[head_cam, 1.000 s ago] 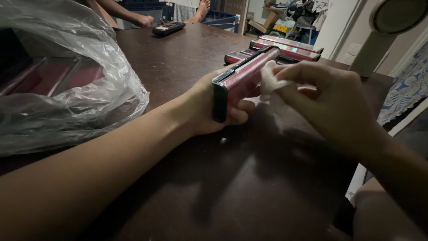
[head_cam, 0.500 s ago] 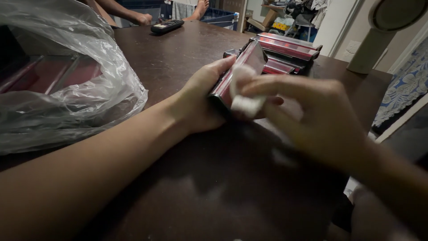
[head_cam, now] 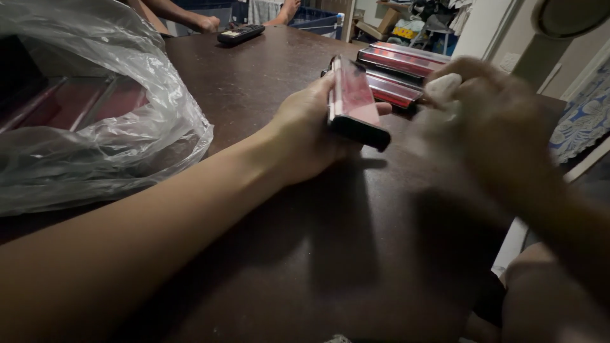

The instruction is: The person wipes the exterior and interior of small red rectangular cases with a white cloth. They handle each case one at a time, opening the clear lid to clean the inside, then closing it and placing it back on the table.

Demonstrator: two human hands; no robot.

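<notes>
Dark table point(head_cam: 267, 76); left hand point(head_cam: 305, 136) gripping upright red case point(head_cam: 353, 105), blurred right hand point(head_cam: 489, 121) pinching white wipe point(head_cam: 443, 87).

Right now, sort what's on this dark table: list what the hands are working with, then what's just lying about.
In hand:
- flat red case with black edge, gripped by the left hand
- white crumpled wipe, pinched in the blurred right hand

Lying about:
- stacked flat red cases
- black remote control
- clear plastic bag
- another person's hand at the far edge
</notes>
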